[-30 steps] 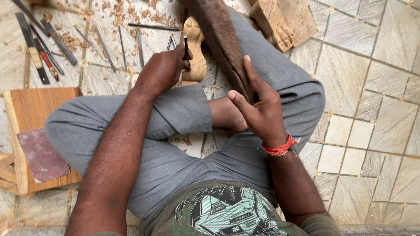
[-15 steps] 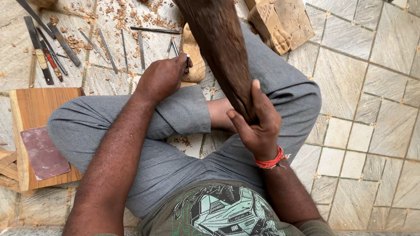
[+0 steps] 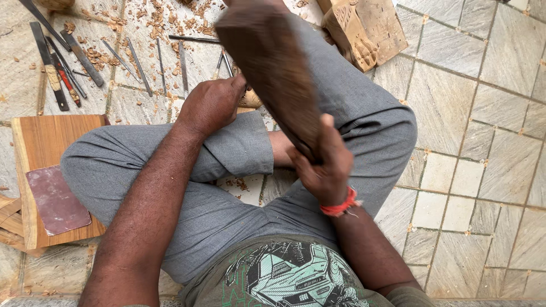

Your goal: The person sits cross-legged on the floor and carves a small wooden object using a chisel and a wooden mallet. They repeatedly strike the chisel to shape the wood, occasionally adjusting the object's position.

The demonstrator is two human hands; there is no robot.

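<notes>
Right hand (image 3: 325,170) grip clamped around the lower end of a long dark brown wooden mallet (image 3: 272,68); its long axis runs up and away from the hand, head raised over the knees. Left hand (image 3: 213,102) grip closed on a thin chisel, mostly hidden, just left of the mallet, tip at a pale carved wood piece (image 3: 250,100) on the floor. Left hand is nearer the carving. Loose chisels (image 3: 136,59) lie further left.

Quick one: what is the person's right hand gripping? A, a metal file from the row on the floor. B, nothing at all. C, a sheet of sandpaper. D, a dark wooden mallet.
D: the right hand, with a red thread at the wrist, is closed round the handle of the dark wooden mallet, raised over the lap.
</notes>
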